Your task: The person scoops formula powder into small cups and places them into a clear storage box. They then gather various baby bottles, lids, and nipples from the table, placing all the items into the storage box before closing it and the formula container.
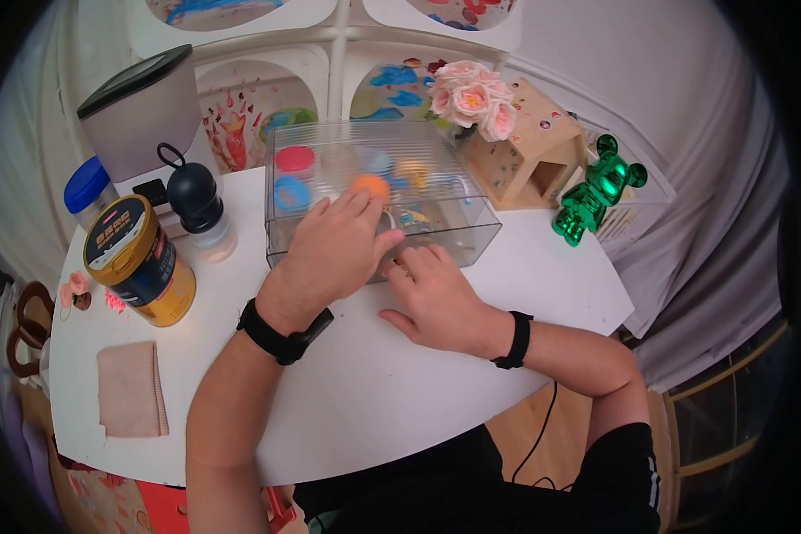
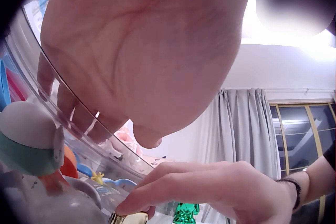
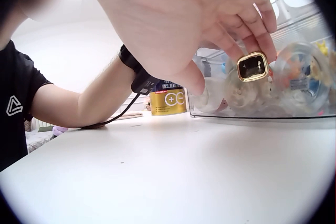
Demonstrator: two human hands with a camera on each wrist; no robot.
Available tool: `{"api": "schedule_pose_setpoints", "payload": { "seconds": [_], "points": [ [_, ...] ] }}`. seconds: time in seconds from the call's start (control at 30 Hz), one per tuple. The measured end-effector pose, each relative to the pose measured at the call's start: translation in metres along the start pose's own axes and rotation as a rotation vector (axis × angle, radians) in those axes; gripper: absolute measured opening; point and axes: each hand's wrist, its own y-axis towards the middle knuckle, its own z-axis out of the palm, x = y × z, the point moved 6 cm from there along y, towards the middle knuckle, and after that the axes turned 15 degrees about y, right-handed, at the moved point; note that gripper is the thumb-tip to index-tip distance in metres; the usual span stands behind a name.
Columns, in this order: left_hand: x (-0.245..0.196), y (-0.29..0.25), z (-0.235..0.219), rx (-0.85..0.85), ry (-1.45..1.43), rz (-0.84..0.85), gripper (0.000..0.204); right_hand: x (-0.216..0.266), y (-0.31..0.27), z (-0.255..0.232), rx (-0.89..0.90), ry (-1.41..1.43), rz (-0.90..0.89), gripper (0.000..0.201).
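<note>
A clear plastic box with a ribbed top [image 1: 374, 133] stands at the back of the white table. Inside it are a pink-lidded jar [image 1: 295, 162], a blue-rimmed tub [image 1: 291, 193] and several small coloured things. My left hand [image 1: 329, 254] rests over the front of the box, fingers straight, its tips by a blurred orange round thing [image 1: 371, 186]. In the right wrist view, a gold-rimmed dark square knob [image 3: 253, 66] shows at the box front. My right hand [image 1: 440, 298] has its bent fingers at this knob, its thumb held apart.
Left of the box stand a yellow tub [image 1: 142, 262], a black-capped bottle [image 1: 200, 205] and a grey bin [image 1: 142, 111]. A folded pink cloth [image 1: 132, 392] lies nearer me. On the right are a wooden house [image 1: 534, 142], pink flowers [image 1: 473, 100] and a shiny green bear [image 1: 596, 191].
</note>
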Motion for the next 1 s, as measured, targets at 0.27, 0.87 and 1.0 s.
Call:
{"api": "schedule_pose_setpoints", "payload": {
  "seconds": [0.27,0.87,1.0],
  "points": [
    [0.051,-0.013,-0.043,0.313,-0.055,-0.126,0.061,0.004,-0.006,-0.005,-0.027,-0.001,-0.026,0.055],
    [0.103,-0.019,-0.025,0.229,0.066,-0.3,0.058,0.004,-0.007,-0.012,0.012,0.068,-0.032,0.044],
    [0.103,-0.017,-0.026,0.242,0.07,-0.331,0.06,0.013,-0.017,-0.016,0.031,0.081,-0.018,0.05]
  ]
}}
